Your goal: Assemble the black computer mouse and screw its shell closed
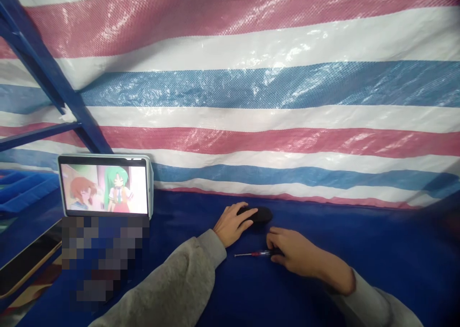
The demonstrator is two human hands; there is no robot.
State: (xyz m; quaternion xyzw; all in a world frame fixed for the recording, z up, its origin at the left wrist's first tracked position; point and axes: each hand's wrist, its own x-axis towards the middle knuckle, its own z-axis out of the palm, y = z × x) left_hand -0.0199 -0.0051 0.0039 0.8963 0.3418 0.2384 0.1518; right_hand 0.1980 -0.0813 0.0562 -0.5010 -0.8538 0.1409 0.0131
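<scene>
The left hand (232, 222) is lying across the near side of a black mouse (265, 215), covering its left end, so only the right part of its dark shell is showing. Its fingers are spreading apart over the top; I cannot tell whether they are gripping the mouse or only resting on it. The mouse is sitting on the blue table (244, 298), near the foot of the striped sheet (269, 87).

The right hand (293, 251) is curling closed, its thumb and fingers gripping the dark handle of a screwdriver (256, 253). The hand is hiding the handle's rear end, while the thin shaft is pointing left, below the mouse and apart from it. Whether the shaft is touching the table is hard to make out.

Grey sleeves (176, 279) are running off the bottom edge. At left a tablet (104, 188) is standing upright, showing a cartoon; a pixelated patch (104, 255) is masking whatever is lying before it. A phone (30, 257) is lying beside that patch, partly cut off by the left edge. Behind, a blue frame (61, 78) is slanting down, its foot disappearing behind the tablet.
</scene>
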